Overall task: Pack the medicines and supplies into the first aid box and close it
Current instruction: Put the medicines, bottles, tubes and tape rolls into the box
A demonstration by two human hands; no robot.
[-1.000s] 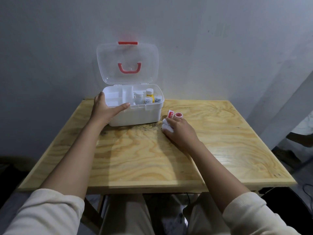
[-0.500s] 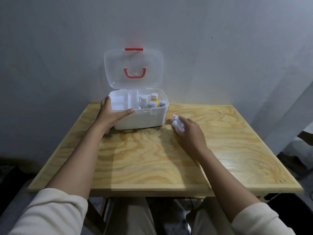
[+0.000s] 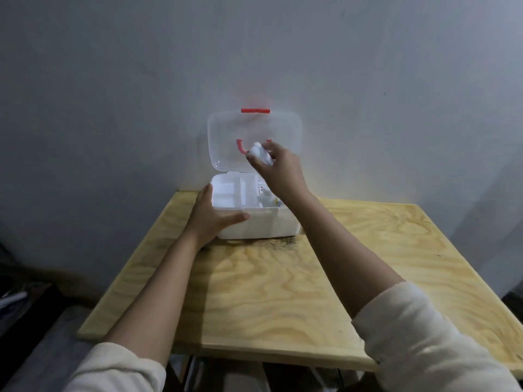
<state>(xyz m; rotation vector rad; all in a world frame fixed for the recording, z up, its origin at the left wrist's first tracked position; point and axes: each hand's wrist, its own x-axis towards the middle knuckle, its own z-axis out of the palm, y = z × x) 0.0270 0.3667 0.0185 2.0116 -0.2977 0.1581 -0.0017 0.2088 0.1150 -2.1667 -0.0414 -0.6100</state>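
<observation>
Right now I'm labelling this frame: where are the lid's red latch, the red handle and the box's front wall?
red latch (image 3: 255, 110), head view, middle of the bar on the lid's top edge
red handle (image 3: 240, 146), head view, its left curve
first aid box (image 3: 263, 229), head view, bare front wall

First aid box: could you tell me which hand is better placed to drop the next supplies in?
Right: the right hand holds small white items above the open first aid box; the left hand steadies it.
</observation>
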